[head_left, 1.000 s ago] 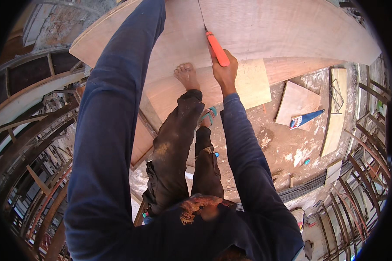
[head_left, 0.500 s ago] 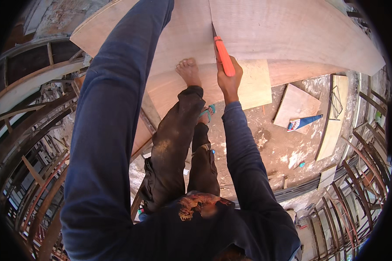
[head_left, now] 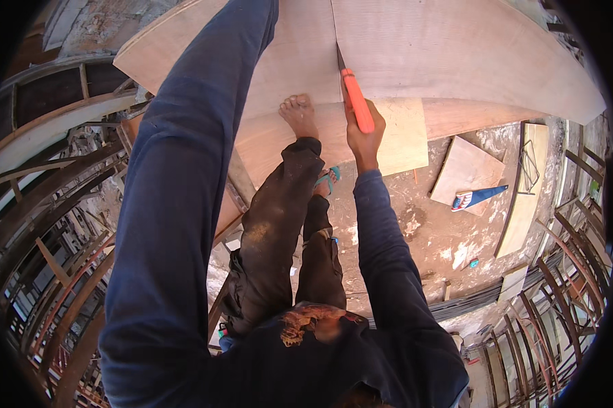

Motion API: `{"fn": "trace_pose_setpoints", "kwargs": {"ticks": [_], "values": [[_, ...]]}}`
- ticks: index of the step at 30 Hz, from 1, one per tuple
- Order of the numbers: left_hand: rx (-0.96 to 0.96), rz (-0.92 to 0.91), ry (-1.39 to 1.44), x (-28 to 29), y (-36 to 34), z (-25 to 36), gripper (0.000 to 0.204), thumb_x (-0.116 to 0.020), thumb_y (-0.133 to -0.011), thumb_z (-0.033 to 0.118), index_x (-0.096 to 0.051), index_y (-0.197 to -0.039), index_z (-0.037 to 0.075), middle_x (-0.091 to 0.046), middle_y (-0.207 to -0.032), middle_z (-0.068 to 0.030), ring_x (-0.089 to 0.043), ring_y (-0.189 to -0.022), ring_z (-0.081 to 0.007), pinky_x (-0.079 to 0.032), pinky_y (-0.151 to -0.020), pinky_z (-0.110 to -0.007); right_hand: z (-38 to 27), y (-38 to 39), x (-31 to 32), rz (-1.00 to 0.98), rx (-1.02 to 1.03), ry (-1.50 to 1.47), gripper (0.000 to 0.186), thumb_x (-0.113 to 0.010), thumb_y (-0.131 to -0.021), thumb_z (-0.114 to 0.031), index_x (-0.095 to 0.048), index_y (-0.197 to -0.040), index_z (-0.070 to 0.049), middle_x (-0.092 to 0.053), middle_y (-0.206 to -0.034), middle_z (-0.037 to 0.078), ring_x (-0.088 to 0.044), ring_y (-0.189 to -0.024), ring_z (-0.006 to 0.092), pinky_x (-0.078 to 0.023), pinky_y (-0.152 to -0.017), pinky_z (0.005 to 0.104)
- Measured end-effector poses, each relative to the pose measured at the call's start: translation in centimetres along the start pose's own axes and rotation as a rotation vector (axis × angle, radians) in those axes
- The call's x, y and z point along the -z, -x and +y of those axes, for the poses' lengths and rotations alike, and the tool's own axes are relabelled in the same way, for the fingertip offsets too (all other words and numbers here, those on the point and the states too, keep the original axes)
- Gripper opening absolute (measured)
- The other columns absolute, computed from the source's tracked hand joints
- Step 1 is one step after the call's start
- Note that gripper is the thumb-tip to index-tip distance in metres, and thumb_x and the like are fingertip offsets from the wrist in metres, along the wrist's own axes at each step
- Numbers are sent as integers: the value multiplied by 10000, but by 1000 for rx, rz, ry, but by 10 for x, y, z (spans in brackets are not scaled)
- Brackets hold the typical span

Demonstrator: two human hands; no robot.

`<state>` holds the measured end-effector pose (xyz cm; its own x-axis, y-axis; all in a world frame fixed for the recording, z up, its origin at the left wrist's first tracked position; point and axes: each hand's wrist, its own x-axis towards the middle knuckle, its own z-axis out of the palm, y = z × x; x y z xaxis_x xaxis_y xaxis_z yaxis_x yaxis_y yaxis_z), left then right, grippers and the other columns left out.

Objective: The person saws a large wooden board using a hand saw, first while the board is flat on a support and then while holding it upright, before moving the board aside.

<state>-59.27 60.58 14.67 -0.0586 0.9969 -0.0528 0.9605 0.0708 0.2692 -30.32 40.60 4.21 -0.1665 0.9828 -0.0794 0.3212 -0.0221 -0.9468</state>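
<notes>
My right hand (head_left: 366,139) is wrapped round the orange handle of a handsaw (head_left: 358,102). The saw's dark blade, seen nearly edge-on, sits in a straight cut line in a large plywood sheet (head_left: 415,54). My left arm (head_left: 177,170) stretches forward across the sheet, and its hand lies beyond the top edge, out of sight. Between the arm and the saw, my bare left foot (head_left: 298,117) presses on the plywood, left of the cut. My other foot (head_left: 327,180), in a green flip-flop, stands on the floor.
A second saw with a blue blade (head_left: 487,195) rests on a square board (head_left: 468,170) at the right. Beyond it lies a long pale plank (head_left: 521,211) with a thin metal frame on it. A paler board (head_left: 403,146) lies under the sheet. Curved wooden pieces (head_left: 561,299) crowd both sides.
My right hand has drawn the saw slightly back toward me along the cut. The whole view has shifted a little; my foot stays on the sheet.
</notes>
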Motion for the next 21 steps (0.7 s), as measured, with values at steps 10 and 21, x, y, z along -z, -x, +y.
{"fn": "trace_pose_setpoints", "kwargs": {"ticks": [10,21], "values": [[-75,-25,152,16,16,-31,914,-597,-838,722,-540,-1404,7,-580,-1354,-303,-540,-1289,-434,-428,-1080,-460,-36,197,93,-92,-176,101,299,-653,-942,-86,-656,-1200,65,-721,-1079,166,-689,-1027,233,-526,-916,352],[-93,84,128,-12,8,-11,1016,-581,-824,761,-472,-1462,-22,-536,-1409,-308,-496,-1344,-424,-380,-1133,-467,1,61,17,4,-85,22,199,-653,-899,-47,-674,-1082,27,-700,-906,169,-649,-779,233,-516,-746,339]]}}
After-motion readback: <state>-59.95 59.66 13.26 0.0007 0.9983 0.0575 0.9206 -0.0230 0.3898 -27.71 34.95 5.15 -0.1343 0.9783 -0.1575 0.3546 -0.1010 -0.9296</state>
